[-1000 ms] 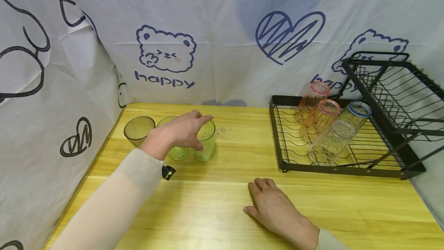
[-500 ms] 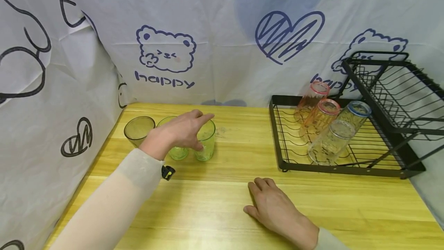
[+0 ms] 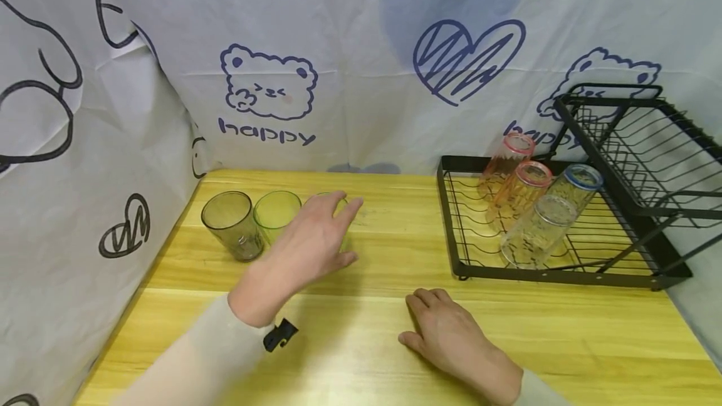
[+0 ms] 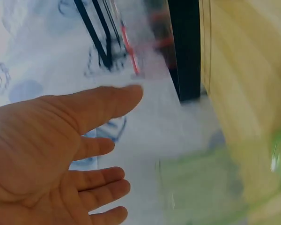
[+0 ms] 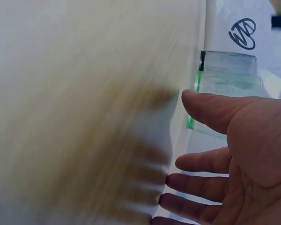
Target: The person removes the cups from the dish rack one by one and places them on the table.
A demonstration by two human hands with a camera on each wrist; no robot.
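Three glasses stand upright in a row on the table's left: a brown glass (image 3: 234, 230), a green glass (image 3: 276, 208) beside it, and another green glass (image 4: 201, 187) mostly covered by my left hand in the head view. My left hand (image 3: 310, 243) hovers over the green glasses, fingers and thumb spread. In the left wrist view nothing lies between its fingers, and the green glass is apart from them. My right hand (image 3: 451, 340) rests with its fingertips on the tabletop (image 3: 383, 356), holding nothing.
A black two-tier dish rack (image 3: 451, 230) stands on the right. Several glasses sit upside down on its lower tier: two pinkish-orange glasses (image 3: 519, 190), a blue-rimmed glass (image 3: 581, 180) and a clear glass (image 3: 533, 237). Patterned white cloth (image 3: 366, 99) covers the back and left side.
My left hand has drawn back toward me and slightly right, away from the right green glass, uncovering more of the brown glass and the other green one. My right hand stays almost still.
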